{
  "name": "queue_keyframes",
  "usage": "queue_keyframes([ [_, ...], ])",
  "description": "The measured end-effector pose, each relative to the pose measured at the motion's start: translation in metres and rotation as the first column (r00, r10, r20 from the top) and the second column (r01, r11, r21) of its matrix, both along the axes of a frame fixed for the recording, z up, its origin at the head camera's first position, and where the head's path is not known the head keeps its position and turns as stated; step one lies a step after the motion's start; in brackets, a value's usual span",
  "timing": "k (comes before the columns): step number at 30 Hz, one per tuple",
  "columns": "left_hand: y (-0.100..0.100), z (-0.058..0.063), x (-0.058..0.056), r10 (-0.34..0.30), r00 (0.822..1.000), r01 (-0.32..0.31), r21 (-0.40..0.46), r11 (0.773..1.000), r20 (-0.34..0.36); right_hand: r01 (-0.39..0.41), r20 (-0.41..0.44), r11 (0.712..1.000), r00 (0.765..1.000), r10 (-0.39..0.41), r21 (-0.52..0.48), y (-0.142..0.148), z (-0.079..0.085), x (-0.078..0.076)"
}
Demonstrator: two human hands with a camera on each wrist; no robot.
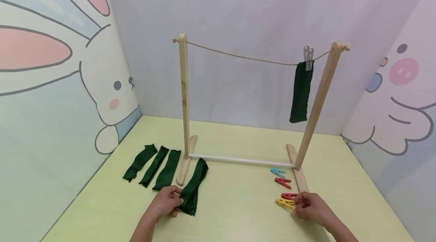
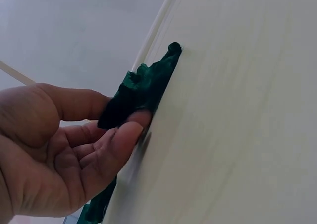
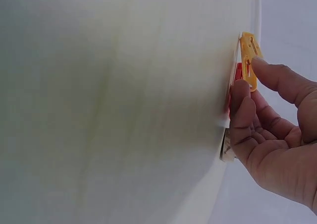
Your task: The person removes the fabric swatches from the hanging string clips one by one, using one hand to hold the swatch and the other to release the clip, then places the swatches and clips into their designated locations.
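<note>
Between thumb and fingers my left hand point(image 1: 165, 202) pinches the near end of a dark green cloth strip point(image 1: 193, 187), which lies lengthwise on the table. The left wrist view shows the cloth point(image 2: 143, 87) bunched at my fingertips. My right hand point(image 1: 311, 208) pinches the end of a yellow clothespin point(image 1: 284, 203) at the table's right. In the right wrist view my thumb lies on the yellow clothespin point(image 3: 249, 50), with curled fingers on its other side. A red clothespin point(image 1: 288, 196) is just behind it, partly hidden by my hand.
A wooden stand point(image 1: 185, 98) carries a sagging rope point(image 1: 238, 56). A green strip point(image 1: 301, 94) hangs near its right end under grey clips point(image 1: 308, 58). More green strips point(image 1: 168, 170) lie at left. Another red clothespin point(image 1: 283, 182) and a blue one point(image 1: 277, 172) lie by the right foot point(image 1: 299, 179).
</note>
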State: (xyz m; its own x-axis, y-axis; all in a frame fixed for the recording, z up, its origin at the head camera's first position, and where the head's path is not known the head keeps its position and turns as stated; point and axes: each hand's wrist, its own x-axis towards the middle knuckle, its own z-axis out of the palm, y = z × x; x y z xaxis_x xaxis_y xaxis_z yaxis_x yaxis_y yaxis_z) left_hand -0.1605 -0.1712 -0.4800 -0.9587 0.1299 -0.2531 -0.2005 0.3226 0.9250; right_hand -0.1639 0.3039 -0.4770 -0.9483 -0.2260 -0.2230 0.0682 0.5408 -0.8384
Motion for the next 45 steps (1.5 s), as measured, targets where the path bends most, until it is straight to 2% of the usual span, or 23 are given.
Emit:
queue_keyframes([
  [6,0.004,-0.006,-0.003,0.071,0.997,-0.071,0.024,0.997,-0.003,0.020,-0.032,0.999,0.999,-0.019,0.033,0.000,0.000,-0.001],
  [9,0.003,-0.007,-0.004,0.074,0.997,-0.074,0.016,0.997,-0.009,0.030,-0.057,0.998,0.998,-0.027,0.054,-0.001,0.002,-0.001],
  [12,-0.002,-0.004,-0.003,0.068,0.996,-0.069,-0.024,0.997,-0.049,0.035,-0.099,0.998,0.995,-0.029,0.061,0.001,0.008,0.001],
  [15,-0.007,0.001,-0.001,0.077,0.993,-0.081,-0.042,0.996,-0.092,0.073,-0.119,0.996,0.991,-0.066,0.055,0.006,0.016,0.003],
  [19,-0.011,0.006,-0.001,0.084,0.990,-0.088,-0.027,0.996,-0.117,0.147,-0.117,0.989,0.982,-0.145,0.011,0.010,0.028,0.005],
  [24,-0.004,0.011,-0.006,0.091,0.987,-0.091,0.009,0.996,-0.135,0.189,-0.143,0.982,0.971,-0.191,-0.026,0.013,0.040,0.002],
  [32,0.017,0.022,-0.022,0.065,0.970,-0.047,0.080,0.996,-0.232,0.177,-0.231,0.983,0.956,-0.182,-0.043,0.016,0.060,-0.008],
  [38,0.031,0.034,-0.033,0.071,0.949,-0.031,0.134,0.990,-0.307,0.107,-0.287,0.992,0.950,-0.122,-0.068,0.018,0.080,-0.016],
  [45,0.042,0.046,-0.042,0.072,0.935,-0.003,0.197,0.980,-0.347,0.055,-0.384,0.998,0.921,-0.060,-0.023,0.021,0.101,-0.021],
])
